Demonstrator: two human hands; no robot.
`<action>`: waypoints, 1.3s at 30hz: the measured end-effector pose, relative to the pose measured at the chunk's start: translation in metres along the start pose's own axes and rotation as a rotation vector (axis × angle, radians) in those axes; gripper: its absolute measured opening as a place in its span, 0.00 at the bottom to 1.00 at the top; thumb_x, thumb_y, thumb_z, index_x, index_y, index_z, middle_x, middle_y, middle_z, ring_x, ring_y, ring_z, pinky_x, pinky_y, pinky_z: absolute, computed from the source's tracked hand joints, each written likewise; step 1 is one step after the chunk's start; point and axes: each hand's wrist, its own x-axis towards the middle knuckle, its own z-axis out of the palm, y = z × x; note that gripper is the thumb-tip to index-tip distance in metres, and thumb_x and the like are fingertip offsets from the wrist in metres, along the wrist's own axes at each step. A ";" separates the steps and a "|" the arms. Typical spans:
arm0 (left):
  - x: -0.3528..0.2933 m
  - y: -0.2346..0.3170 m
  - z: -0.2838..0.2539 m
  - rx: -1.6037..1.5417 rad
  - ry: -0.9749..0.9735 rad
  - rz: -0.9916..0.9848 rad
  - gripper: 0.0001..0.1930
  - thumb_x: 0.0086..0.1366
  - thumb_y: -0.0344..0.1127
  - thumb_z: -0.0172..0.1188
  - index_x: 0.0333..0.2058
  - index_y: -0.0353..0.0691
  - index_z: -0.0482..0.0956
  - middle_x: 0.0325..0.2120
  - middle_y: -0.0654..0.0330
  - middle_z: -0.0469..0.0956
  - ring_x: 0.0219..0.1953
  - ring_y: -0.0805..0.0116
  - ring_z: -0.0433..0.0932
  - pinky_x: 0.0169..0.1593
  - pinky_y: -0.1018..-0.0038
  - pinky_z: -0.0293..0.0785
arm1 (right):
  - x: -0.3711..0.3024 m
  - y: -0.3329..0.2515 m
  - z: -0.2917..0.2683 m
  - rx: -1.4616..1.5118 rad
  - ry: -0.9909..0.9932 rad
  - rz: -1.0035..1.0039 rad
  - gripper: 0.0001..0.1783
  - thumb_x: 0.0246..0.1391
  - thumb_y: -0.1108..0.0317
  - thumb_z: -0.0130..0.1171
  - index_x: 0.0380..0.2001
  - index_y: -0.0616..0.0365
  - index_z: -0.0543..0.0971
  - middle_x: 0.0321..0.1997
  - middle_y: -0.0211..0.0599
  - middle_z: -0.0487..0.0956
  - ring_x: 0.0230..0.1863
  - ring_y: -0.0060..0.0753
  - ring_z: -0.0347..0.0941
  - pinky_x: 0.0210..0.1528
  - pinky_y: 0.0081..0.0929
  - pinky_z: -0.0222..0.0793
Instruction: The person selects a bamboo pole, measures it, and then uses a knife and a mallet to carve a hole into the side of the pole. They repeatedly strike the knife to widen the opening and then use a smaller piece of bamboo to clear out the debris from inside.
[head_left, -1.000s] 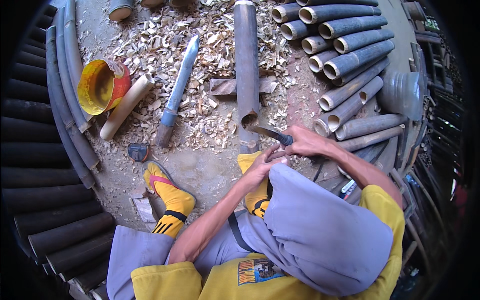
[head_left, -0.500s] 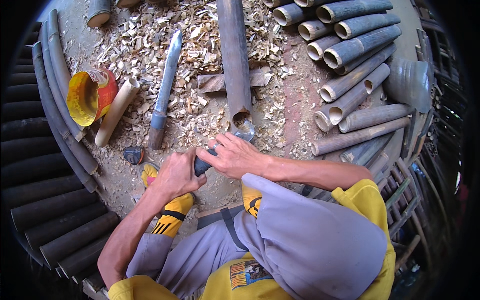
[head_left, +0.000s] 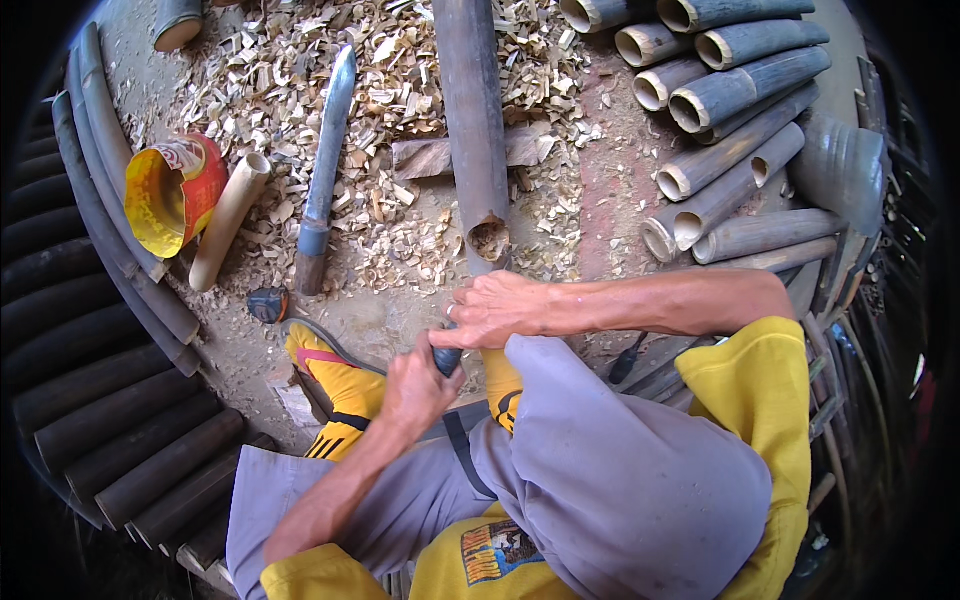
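Note:
A long dark bamboo pole lies pointing toward me, its hollow cut end close to my hands. It rests across a rough wooden block. My left hand is closed around the black handle of a hand tool. My right hand grips the same tool farther forward, just below the pole's end. The tool's working end is mostly hidden by my right hand; its kind cannot be made out. Left of the pole, a machete with a blue band and brown handle lies on wood shavings.
Wood shavings cover the ground. At left are a red and yellow container, a pale bamboo piece, a small tape measure and rows of dark bamboo. Cut bamboo tubes are stacked at right, beside a translucent plastic vessel.
Both hands and the tool have drawn back toward my body, slightly right. The metal end seen earlier at the pole's mouth is now mostly covered. My left foot shows more.

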 end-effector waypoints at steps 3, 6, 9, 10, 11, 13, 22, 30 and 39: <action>-0.009 0.015 0.033 -0.038 0.092 -0.073 0.28 0.49 0.36 0.67 0.47 0.31 0.68 0.26 0.39 0.78 0.29 0.40 0.79 0.35 0.53 0.76 | -0.016 0.007 0.007 -0.093 0.095 -0.163 0.13 0.51 0.66 0.52 0.42 0.44 0.66 0.25 0.37 0.76 0.29 0.42 0.78 0.18 0.34 0.71; -0.008 0.015 0.067 -0.081 0.224 -0.087 0.28 0.49 0.37 0.67 0.48 0.33 0.69 0.28 0.39 0.78 0.30 0.40 0.79 0.34 0.53 0.75 | -0.024 0.012 0.014 -0.084 0.086 -0.217 0.14 0.51 0.65 0.52 0.42 0.44 0.66 0.30 0.40 0.77 0.33 0.42 0.78 0.23 0.33 0.73; -0.004 0.003 0.085 -0.181 0.340 -0.009 0.27 0.50 0.38 0.67 0.48 0.35 0.71 0.31 0.42 0.79 0.32 0.41 0.79 0.35 0.54 0.75 | -0.023 0.007 0.015 -0.136 -0.004 -0.131 0.14 0.52 0.64 0.51 0.44 0.42 0.67 0.33 0.42 0.77 0.34 0.43 0.77 0.28 0.34 0.75; -0.009 -0.004 0.083 -0.165 0.332 0.007 0.27 0.49 0.37 0.67 0.48 0.35 0.72 0.31 0.42 0.79 0.32 0.41 0.79 0.35 0.54 0.75 | -0.022 0.002 0.014 -0.128 -0.004 -0.088 0.14 0.52 0.64 0.51 0.44 0.42 0.67 0.33 0.42 0.77 0.34 0.43 0.77 0.29 0.35 0.75; -0.006 -0.011 0.076 -0.153 0.348 0.038 0.27 0.49 0.37 0.68 0.48 0.36 0.72 0.31 0.42 0.79 0.32 0.41 0.79 0.35 0.55 0.75 | -0.016 0.001 0.010 -0.131 0.007 -0.057 0.14 0.52 0.64 0.51 0.43 0.43 0.69 0.33 0.41 0.76 0.34 0.42 0.76 0.29 0.34 0.74; -0.006 -0.018 0.054 -0.067 0.329 0.021 0.24 0.46 0.36 0.69 0.43 0.37 0.74 0.29 0.45 0.79 0.30 0.44 0.79 0.34 0.56 0.76 | -0.004 -0.012 0.009 -0.110 0.040 0.023 0.13 0.52 0.65 0.51 0.42 0.45 0.71 0.32 0.41 0.75 0.34 0.41 0.75 0.29 0.33 0.73; 0.063 0.058 -0.124 0.857 0.353 0.633 0.03 0.49 0.29 0.59 0.23 0.42 0.73 0.20 0.59 0.77 0.27 0.63 0.79 0.32 0.69 0.74 | 0.030 -0.005 -0.005 0.025 0.895 0.504 0.20 0.49 0.76 0.51 0.48 0.61 0.68 0.38 0.45 0.71 0.41 0.45 0.70 0.43 0.38 0.68; 0.149 0.141 -0.156 1.195 -0.036 0.745 0.05 0.38 0.32 0.64 0.19 0.40 0.80 0.16 0.54 0.77 0.20 0.57 0.78 0.25 0.66 0.73 | 0.039 0.013 -0.025 0.347 1.237 0.784 0.17 0.50 0.78 0.55 0.44 0.64 0.66 0.32 0.58 0.74 0.33 0.59 0.76 0.32 0.48 0.73; 0.019 0.011 -0.112 -0.296 -0.219 -0.050 0.21 0.49 0.41 0.67 0.36 0.30 0.75 0.16 0.63 0.74 0.16 0.76 0.71 0.22 0.76 0.68 | -0.017 -0.053 -0.030 0.056 1.133 0.573 0.41 0.44 0.61 0.66 0.60 0.63 0.63 0.50 0.49 0.72 0.53 0.40 0.69 0.56 0.39 0.66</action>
